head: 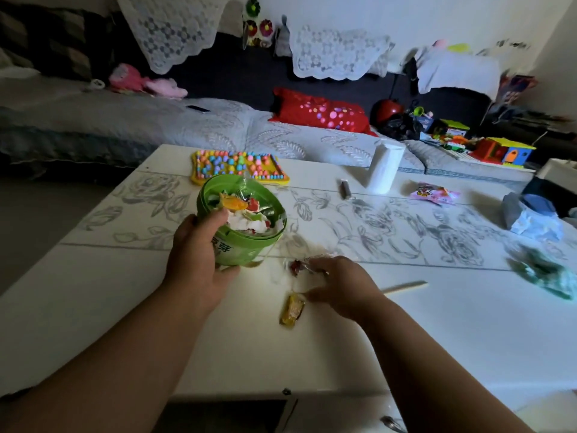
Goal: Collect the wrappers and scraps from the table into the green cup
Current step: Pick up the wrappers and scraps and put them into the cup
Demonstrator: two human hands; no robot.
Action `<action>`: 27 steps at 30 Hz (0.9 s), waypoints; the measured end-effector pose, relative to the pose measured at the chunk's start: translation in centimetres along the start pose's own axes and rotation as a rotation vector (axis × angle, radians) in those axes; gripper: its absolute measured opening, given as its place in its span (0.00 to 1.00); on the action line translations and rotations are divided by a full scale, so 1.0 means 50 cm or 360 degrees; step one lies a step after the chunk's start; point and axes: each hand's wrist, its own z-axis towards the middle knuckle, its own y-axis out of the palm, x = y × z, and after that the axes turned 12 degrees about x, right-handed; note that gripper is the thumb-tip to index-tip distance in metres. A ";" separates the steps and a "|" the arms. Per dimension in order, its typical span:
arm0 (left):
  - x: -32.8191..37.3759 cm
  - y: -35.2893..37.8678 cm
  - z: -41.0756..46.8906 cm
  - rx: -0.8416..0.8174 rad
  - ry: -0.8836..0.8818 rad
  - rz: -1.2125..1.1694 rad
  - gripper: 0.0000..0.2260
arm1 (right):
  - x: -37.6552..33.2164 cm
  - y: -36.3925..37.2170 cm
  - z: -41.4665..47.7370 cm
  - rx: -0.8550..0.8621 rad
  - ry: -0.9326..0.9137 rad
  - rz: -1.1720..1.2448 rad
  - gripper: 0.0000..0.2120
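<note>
My left hand grips the green cup, tilted toward me just above the white table. Several wrappers and paper scraps fill the cup. My right hand lies low on the table to the cup's right, its fingers closing on a clear wrapper with a red bit. A yellow wrapper lies right by its thumb. A white stick lies just behind the right wrist. A pink wrapper and a green crumpled scrap lie farther right.
A white tissue roll stands at the back of the table, with a small dark tube to its left. A yellow mat with coloured beads lies behind the cup. A blue-grey bundle sits at the right edge. A sofa with toys runs behind.
</note>
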 end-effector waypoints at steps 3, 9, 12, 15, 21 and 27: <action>-0.005 0.007 0.012 -0.0046 -0.0012 0.0002 0.18 | 0.002 0.009 0.027 0.0028 0.0012 -0.0004 0.21; -0.018 0.002 0.022 -0.0107 0.0009 0.0032 0.16 | 0.001 0.008 0.039 0.0062 0.0050 0.0136 0.14; -0.016 -0.001 0.019 -0.0117 0.0025 0.0012 0.14 | 0.004 0.011 0.038 0.0027 0.0197 0.0364 0.09; -0.017 -0.003 0.013 -0.0115 0.0048 -0.0003 0.15 | 0.001 -0.002 0.034 0.0009 0.0418 0.0683 0.06; -0.013 -0.011 0.010 -0.0062 0.0103 -0.0026 0.22 | -0.002 -0.051 0.033 0.0376 0.0428 0.0991 0.10; -0.021 -0.007 -0.004 -0.0085 0.0130 -0.0033 0.24 | -0.077 -0.135 0.018 0.0639 0.0272 0.1495 0.09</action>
